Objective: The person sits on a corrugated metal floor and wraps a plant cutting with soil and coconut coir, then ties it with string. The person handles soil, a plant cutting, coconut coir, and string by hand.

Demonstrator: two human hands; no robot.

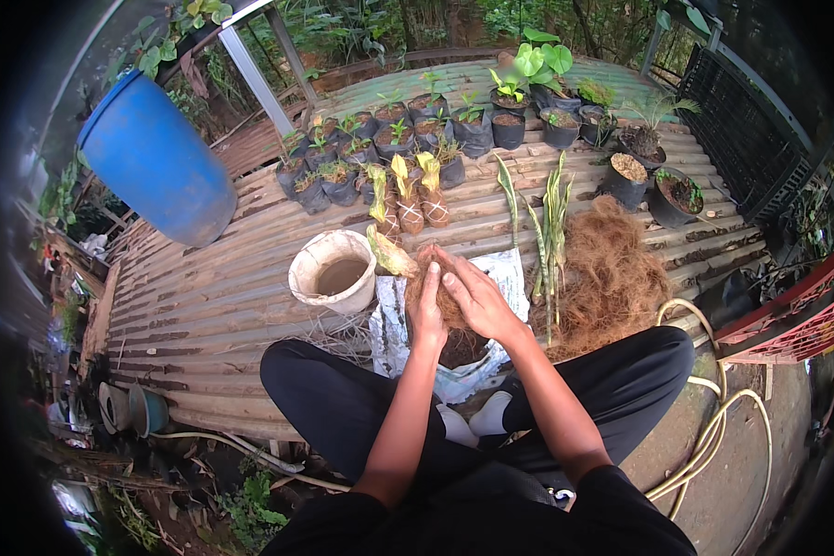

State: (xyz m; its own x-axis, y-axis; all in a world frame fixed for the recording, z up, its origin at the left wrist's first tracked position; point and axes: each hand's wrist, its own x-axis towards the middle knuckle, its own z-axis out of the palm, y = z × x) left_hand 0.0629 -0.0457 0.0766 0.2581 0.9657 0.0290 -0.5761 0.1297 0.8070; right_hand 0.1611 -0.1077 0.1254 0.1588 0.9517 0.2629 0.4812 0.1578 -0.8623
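Observation:
Between my two palms is a bundle of brown coconut fibre [452, 313], pressed from both sides. My left hand [427, 306] lies along its left side, and my right hand [483, 295] cups the top and right. From its far left end sticks out a plant with folded yellow-green leaves [388, 251]. Below the hands, a white printed sack [389, 330] is spread out with dark soil [463, 351] on it. Just beyond stand three fibre bundles [411, 214] tied with white string, with similar leaves on top. What the fibre encloses is hidden.
A whitish bucket [347, 300] of murky water stands left, beside loose string [326, 337]. Snake plant cuttings [553, 236] and a fibre heap [604, 271] lie right. Potted seedlings [393, 139] line the corrugated sheet [201, 299]. A blue barrel [160, 160], red crate [785, 320] and hose [712, 438] flank me.

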